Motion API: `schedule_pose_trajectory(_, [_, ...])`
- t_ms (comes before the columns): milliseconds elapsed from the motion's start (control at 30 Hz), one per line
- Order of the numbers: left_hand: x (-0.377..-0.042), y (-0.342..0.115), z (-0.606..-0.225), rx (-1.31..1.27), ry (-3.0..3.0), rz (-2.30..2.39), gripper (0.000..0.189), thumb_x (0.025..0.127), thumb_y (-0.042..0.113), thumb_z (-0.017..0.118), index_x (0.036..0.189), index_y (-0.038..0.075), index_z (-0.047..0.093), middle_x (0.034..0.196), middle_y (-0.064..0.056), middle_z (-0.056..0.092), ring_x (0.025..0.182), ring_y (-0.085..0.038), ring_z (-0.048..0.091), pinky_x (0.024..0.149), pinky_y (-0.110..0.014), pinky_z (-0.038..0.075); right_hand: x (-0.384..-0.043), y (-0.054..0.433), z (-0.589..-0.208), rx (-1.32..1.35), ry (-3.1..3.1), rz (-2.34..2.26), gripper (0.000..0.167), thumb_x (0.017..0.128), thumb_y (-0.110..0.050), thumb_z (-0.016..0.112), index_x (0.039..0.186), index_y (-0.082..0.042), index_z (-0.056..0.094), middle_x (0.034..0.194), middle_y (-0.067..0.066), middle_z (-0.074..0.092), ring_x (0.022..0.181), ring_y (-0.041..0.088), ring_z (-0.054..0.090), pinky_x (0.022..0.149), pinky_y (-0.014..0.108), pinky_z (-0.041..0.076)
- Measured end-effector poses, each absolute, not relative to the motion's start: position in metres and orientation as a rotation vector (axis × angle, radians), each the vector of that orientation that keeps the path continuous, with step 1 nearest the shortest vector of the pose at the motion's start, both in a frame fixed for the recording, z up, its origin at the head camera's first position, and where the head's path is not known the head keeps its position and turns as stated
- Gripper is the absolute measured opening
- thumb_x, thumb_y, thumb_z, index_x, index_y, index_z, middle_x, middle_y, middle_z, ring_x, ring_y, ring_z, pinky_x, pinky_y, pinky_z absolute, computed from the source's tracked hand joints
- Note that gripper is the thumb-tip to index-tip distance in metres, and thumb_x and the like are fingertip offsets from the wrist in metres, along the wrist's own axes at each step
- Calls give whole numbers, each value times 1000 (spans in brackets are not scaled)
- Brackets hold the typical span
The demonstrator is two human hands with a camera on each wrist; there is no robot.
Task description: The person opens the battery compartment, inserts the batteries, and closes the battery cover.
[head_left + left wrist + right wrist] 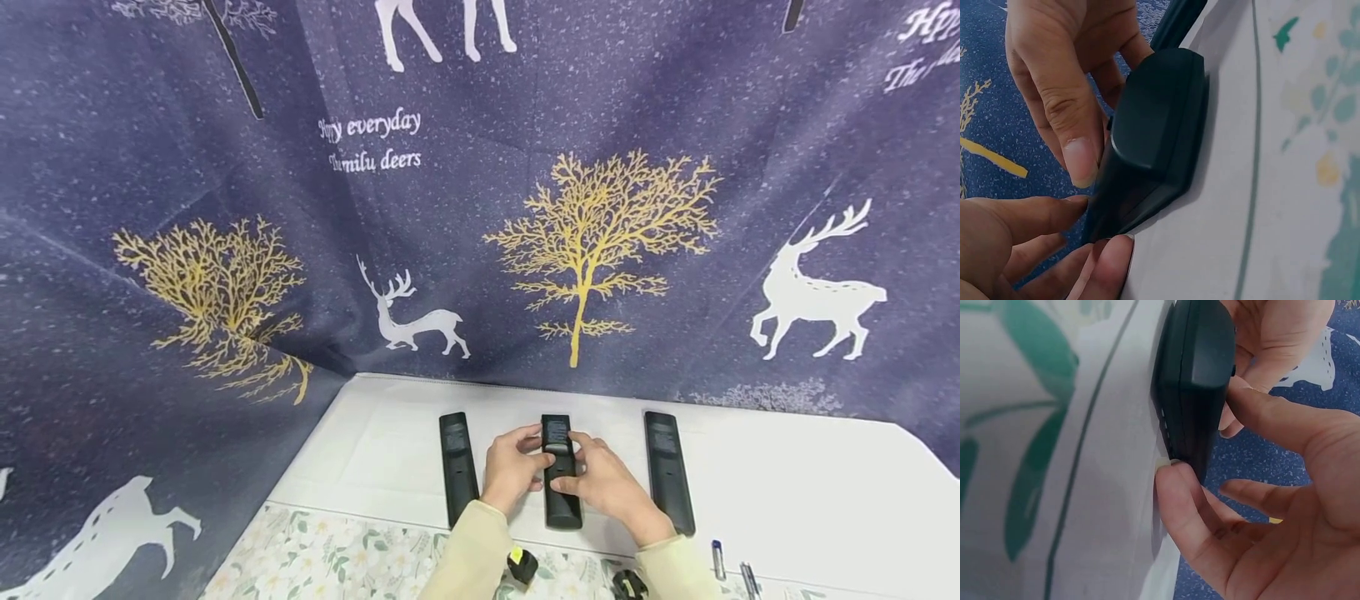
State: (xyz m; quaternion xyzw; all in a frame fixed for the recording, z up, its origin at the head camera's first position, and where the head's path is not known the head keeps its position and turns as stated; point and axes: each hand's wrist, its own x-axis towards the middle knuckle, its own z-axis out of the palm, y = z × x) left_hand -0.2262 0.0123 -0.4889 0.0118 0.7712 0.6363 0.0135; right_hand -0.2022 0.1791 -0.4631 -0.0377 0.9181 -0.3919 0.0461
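A black remote control (563,500) lies lengthwise on the white tabletop, between both hands. A label with fine print shows near its far end. My left hand (513,470) holds its left side, the thumb reaching over the upper face. On the other side my right hand (609,483) grips it with curled fingers at the edge and the thumb on top. In the left wrist view the remote control (1154,119) shows its rounded near end, with left-hand fingertips at its lower edge. The right wrist view shows right fingertips touching the side of the remote control (1200,381).
Similar black remotes lie to the left (457,467) and right (670,475). Two small black objects, one with a yellow mark (522,565) and another (628,585), sit near the forearms. Two pen-like items (717,560) lie at right. A patterned cloth (337,554) covers the front; a dark curtain (450,217) hangs behind.
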Motion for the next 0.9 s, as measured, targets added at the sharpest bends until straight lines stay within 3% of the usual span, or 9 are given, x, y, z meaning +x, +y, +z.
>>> schedule_pose_trajectory(233, [-227,13,-486,24,2392,1975,54,83,-2,84,135,6,73,117,-16,76,62,-12,68,52,-29,61,-202,180,-462,-120,2810,-1191,86,85,-22,91,154,6,47,114,16,64,99,31,66,90,56,55])
schedule_pose_trajectory(400, [-225,13,-483,12,2399,1998,52,85,1,84,135,7,73,109,-13,76,66,-12,68,51,-28,59,-201,183,-457,-122,2824,-1168,86,85,-20,90,153,8,46,117,17,66,104,35,67,92,57,55])
schedule_pose_trajectory(500, [-223,18,-478,24,2376,2047,53,85,3,84,137,7,72,107,-12,75,71,-15,71,51,-28,59,-197,190,-451,-110,2832,-1168,85,87,-17,89,155,8,45,121,18,67,103,34,69,88,54,57])
schedule_pose_trajectory(667, [-221,30,-468,73,2257,2128,67,90,8,82,152,8,58,113,-12,73,81,-22,76,56,-34,63,-188,203,-440,-109,2845,-1214,82,90,-15,87,156,6,44,124,20,66,95,28,70,76,46,59])
schedule_pose_trajectory(900, [-217,47,-459,121,2190,2097,77,92,16,83,160,11,48,123,-15,70,87,-21,74,61,-38,64,-172,224,-433,-111,2892,-1198,80,90,-16,87,154,6,45,123,19,67,91,23,69,73,43,60])
